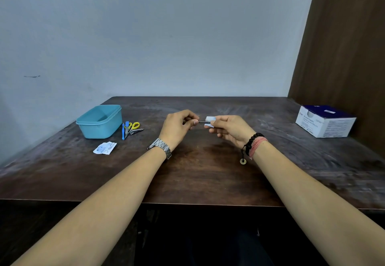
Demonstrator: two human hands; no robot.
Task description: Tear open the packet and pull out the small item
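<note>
Above the middle of a dark wooden worktop (198, 174), a person's left hand (177, 127) pinches one end of a thin metal tool (201, 121) between curled fingers, while the right hand (231, 129) grips a small white wipe (209, 118) wrapped around the tool's other end. To the left lie a light blue plastic tub (100, 121), a cluster of small tools with yellow-handled scissors (133, 125), and a torn white sachet (104, 148). A white and dark blue box (325, 123) sits far right.

Bare forearms; steel watch (161, 146) L wrist; black beads (251, 142), pink thread band (256, 146) R.
</note>
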